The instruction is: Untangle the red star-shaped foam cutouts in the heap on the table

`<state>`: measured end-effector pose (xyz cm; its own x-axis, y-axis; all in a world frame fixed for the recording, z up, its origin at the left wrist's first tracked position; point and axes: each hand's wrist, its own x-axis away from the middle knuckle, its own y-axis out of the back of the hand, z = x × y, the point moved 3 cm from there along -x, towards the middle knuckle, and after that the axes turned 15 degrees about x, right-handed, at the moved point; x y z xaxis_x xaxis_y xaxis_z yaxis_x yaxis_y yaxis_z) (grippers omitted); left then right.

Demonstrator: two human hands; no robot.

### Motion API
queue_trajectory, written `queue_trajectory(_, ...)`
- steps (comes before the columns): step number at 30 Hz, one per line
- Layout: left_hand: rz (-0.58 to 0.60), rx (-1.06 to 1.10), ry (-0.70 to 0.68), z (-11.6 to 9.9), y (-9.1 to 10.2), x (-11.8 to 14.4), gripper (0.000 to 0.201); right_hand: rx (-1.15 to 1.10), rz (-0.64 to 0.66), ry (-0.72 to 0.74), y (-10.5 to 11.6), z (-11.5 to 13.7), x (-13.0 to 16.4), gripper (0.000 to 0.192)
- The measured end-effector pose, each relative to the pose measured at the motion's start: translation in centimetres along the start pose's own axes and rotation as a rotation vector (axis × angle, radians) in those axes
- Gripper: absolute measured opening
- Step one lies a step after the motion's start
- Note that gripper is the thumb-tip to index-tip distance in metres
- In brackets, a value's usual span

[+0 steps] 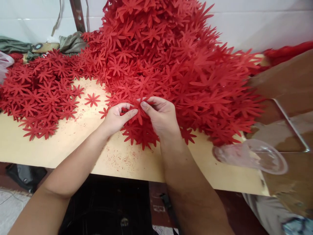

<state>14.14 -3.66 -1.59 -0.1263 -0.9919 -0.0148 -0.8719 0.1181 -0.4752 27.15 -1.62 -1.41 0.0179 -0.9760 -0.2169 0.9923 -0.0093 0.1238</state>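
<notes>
Both hands meet near the table's middle, just in front of a tall heap of red flower-shaped pieces point(146, 58). Between them is a red flower piece point(140, 117) with narrow petals. My left hand point(119, 117) pinches its left side between thumb and fingers. On the other side, my right hand point(161, 114) grips it with the thumb on top and the fingers behind. Whether one layer or more lies between the fingertips I cannot tell. More red pieces lie right below and behind the hands.
A lower pile of red flower pieces point(46, 91) spreads at the left, with a single flower point(92, 100) beside it. Red crumbs dot the pale tabletop point(117, 160). A clear plastic tub point(249, 156) lies at the right edge beside a cardboard box point(288, 78). Grey-green cloth point(73, 43) lies behind.
</notes>
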Motion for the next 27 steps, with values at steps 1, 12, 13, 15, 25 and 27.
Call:
queue_trajectory(1,-0.012,-0.017,-0.009,0.0,0.0,0.0,0.029,0.022,-0.018,0.01,0.1,0.0,-0.1,0.032)
queue_trajectory(12,-0.084,-0.192,-0.051,-0.3,0.6,-0.3,0.035,0.307,-0.368,0.216,2.9,-0.7,-1.0,0.014)
queue_trajectory(13,-0.086,-0.207,-0.062,-0.4,0.6,-0.2,0.036,0.345,-0.331,0.22,2.7,-0.6,-0.9,0.02)
queue_trajectory(15,-0.094,-0.223,-0.08,-0.6,0.5,-0.1,0.039,0.378,-0.257,0.212,2.2,-0.1,-0.5,0.033)
queue_trajectory(25,-0.101,-0.074,-0.037,0.0,0.5,-0.4,0.044,0.115,0.196,0.036,-0.9,1.0,0.5,0.037)
queue_trajectory(27,-0.07,-0.072,-0.058,-0.1,0.2,-0.4,0.044,0.092,0.14,0.03,-0.6,0.9,0.1,0.037)
